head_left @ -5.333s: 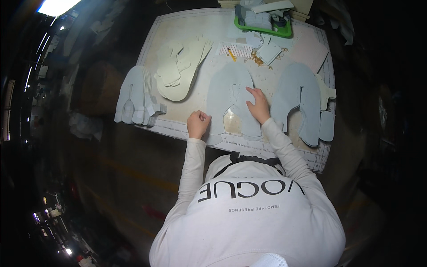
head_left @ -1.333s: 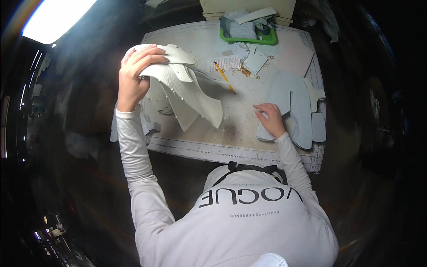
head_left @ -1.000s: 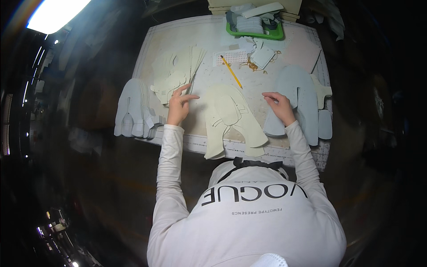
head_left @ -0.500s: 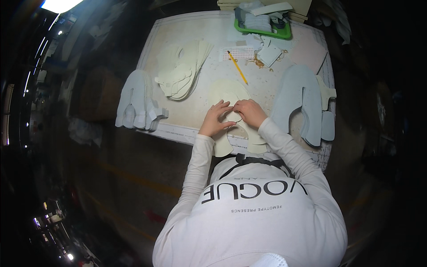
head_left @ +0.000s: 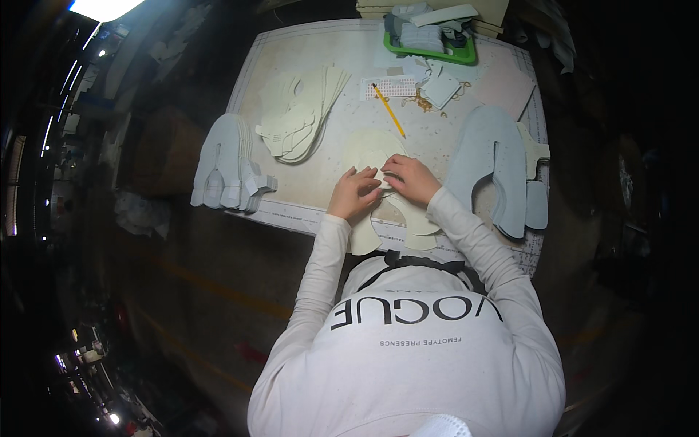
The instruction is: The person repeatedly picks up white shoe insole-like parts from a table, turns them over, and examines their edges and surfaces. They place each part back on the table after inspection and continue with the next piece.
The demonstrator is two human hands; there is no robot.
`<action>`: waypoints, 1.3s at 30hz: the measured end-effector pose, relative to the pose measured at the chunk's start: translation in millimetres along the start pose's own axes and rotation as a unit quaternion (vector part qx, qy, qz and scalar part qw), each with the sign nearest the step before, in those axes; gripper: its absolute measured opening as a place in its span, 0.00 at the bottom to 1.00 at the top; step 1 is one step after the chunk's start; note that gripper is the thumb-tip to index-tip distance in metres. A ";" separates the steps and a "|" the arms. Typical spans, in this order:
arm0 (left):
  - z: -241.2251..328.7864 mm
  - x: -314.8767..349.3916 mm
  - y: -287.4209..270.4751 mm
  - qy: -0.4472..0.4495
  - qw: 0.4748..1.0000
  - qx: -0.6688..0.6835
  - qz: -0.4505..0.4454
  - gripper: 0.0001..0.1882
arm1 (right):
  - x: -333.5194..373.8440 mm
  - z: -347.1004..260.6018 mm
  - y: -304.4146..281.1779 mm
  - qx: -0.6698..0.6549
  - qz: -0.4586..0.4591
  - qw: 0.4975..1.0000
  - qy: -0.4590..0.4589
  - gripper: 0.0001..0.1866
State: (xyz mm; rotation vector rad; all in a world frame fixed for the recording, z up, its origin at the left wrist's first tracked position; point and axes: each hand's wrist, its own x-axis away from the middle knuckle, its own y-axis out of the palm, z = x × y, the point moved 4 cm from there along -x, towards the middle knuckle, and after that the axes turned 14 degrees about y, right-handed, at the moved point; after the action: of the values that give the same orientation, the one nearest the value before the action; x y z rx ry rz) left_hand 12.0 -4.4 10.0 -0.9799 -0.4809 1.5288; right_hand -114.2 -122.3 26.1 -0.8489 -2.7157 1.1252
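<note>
A cream U-shaped shoe upper piece (head_left: 364, 237) lies at the table's near edge, its rounded end pointing away from me and its two legs spread toward me. My left hand (head_left: 355, 194) bends its fingers and thumb together at the middle of the piece. Close beside it, my right hand (head_left: 411, 180) has its fingers curled down onto the same spot. Between the fingertips both hands grip the cream material where layers overlap. The fingers partly cover that place, so the exact edge held is hidden.
Fanned cream upper pieces (head_left: 295, 124) lie far left. Pale blue-grey pieces are stacked at the left (head_left: 217, 156) and right (head_left: 484, 149). Beyond my hands lie a yellow pencil (head_left: 390, 113), a printed label sheet (head_left: 393, 87), tan rubber bands (head_left: 424, 104) and a filled green tray (head_left: 466, 52).
Both hands have shifted slightly over the cream piece. The left thumb has drawn in toward the fingers, and the right fingers have lifted and curled differently. The piece has barely moved.
</note>
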 end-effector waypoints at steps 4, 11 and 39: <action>-14.4 5.8 -14.6 -0.093 0.983 0.130 0.095 0.13 | -5.7 15.6 -4.7 -0.097 0.133 0.969 0.183 0.12; -44.5 32.4 -50.0 -0.218 0.654 0.506 0.518 0.15 | 7.6 -23.2 53.7 0.090 0.121 0.985 0.081 0.24; 44.8 -38.7 25.0 -0.273 0.690 0.613 0.271 0.20 | 34.0 5.5 -26.0 -0.241 0.140 0.941 0.191 0.16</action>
State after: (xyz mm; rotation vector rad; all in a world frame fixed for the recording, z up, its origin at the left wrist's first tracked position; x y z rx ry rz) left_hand -40.7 -36.4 27.8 0.4853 0.5321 2.1325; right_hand -156.5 -123.0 35.2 -1.3826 -2.6075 0.2544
